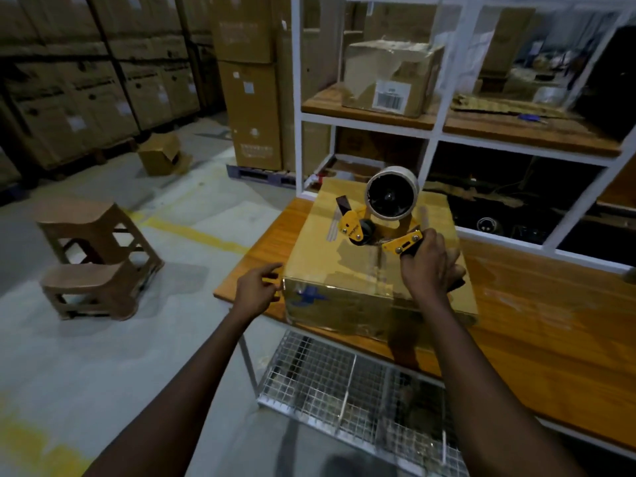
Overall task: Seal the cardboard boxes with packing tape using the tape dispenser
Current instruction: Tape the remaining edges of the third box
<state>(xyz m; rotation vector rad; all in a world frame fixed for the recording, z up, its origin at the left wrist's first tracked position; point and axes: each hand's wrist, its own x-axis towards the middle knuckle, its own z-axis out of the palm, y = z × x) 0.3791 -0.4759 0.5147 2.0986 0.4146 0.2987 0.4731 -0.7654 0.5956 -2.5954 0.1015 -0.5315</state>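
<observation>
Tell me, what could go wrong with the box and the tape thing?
The box sits near a corner of the table, and the left hand is only at its edge, so a hard pull might slide it off. The right hand holds the tape dispenser tilted above the top, so tape might land crooked.

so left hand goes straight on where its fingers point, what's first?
Most likely the cardboard box: the left hand points at its near left corner with only a small gap between them, though depth is unclear.
</observation>
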